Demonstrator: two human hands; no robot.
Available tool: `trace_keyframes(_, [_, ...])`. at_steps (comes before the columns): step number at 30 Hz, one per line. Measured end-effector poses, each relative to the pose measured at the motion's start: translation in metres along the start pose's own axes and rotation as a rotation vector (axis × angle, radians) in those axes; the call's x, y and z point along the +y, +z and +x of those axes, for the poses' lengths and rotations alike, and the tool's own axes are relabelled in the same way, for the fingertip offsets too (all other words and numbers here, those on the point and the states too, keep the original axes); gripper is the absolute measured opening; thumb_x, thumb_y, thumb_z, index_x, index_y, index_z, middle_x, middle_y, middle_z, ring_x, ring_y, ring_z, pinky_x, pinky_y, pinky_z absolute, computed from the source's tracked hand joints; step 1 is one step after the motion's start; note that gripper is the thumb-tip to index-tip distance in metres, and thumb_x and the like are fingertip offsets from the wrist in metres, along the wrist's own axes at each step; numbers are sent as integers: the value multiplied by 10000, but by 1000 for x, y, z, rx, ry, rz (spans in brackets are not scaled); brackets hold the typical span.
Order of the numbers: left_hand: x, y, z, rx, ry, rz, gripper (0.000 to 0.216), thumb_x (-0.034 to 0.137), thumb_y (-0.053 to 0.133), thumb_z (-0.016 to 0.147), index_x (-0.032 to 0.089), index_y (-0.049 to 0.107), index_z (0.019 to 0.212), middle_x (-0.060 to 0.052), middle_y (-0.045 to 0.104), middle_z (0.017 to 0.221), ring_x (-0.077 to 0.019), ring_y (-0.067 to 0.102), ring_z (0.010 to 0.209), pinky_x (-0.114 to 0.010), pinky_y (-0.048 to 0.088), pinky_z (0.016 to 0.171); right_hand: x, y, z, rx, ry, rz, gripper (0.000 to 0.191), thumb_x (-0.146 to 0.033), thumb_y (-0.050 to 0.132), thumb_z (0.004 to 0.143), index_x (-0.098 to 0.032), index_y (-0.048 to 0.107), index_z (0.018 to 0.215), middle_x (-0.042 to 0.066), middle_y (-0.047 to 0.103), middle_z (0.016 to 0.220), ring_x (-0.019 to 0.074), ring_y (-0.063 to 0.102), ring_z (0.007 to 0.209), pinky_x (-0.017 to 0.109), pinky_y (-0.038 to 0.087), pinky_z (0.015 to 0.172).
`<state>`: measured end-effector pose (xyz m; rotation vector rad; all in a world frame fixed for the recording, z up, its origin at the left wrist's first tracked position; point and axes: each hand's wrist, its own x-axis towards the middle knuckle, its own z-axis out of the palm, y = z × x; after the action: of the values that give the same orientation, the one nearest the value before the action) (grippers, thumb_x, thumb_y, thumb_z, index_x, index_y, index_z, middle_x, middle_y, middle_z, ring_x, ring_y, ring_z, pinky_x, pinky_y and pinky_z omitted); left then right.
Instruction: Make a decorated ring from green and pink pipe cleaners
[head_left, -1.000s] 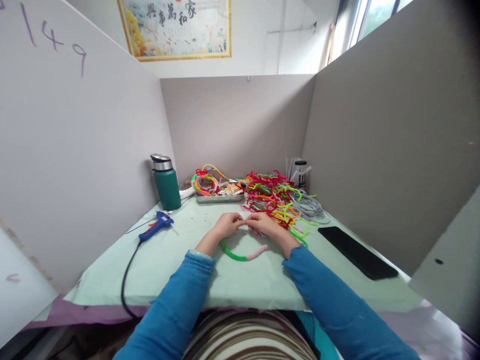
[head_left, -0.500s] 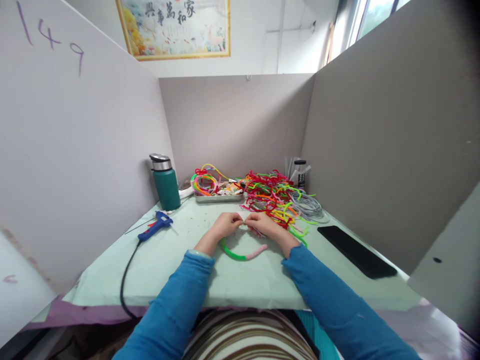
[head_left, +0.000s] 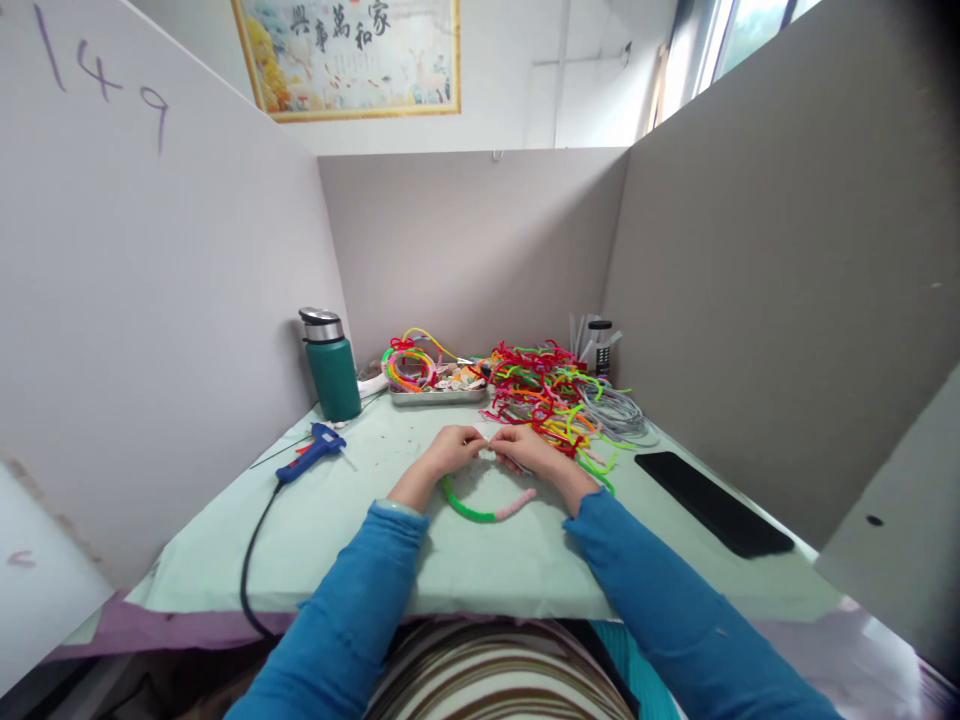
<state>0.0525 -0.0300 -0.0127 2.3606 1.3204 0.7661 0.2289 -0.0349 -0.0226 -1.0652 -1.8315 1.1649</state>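
Observation:
Near the middle of the table, my left hand (head_left: 454, 449) and my right hand (head_left: 525, 449) meet fingertip to fingertip. Both are closed in a pinch, and whatever sits between the fingers is too small and covered to name. A fuzzy pipe-cleaner strip (head_left: 474, 514), green on the left and pink on the right, curves over the table just below them. Its green end runs up beneath my left wrist, where it is hidden. The pink tip lies free below my right hand. A thin greyish strand shows under the right fingers.
Left stand a blue glue gun (head_left: 311, 452) with its cord and a green bottle (head_left: 332, 375). Behind my hands are a metal tray (head_left: 439, 398) with coils and scraps, a pile of colourful pipe cleaners (head_left: 532, 385) and grey cord (head_left: 619, 412). A black phone (head_left: 712, 503) lies right.
Both hands keep their pinch in nearly the same place. The green and pink strip has shifted very slightly to the right.

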Motion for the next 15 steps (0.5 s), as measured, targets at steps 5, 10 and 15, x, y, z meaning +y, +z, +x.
trace_keyframes(5, [-2,1,0,1,2,-5,309,327,490,749,130,707,849,-43,680,741,-137,546,649,-224,385,600,0,0,0,-4,3,13,113,-196,536,738,-139,539,640,-34,498,478,47,372,345,174,273,335])
trace_keyframes(10, [0,0,-1,-5,8,22,312,318,484,754,132,709,867,-48,690,767,-141,554,668,-225,395,619,2,0,1,-10,1,12,107,-195,543,731,-142,534,638,-36,496,471,49,378,346,178,265,332])
trace_keyframes(15, [2,-1,-1,-8,-1,36,301,294,465,763,137,710,843,-45,687,750,-139,550,661,-226,388,613,2,0,1,-9,9,2,103,-197,536,730,-146,533,640,-41,484,462,50,377,341,179,264,327])
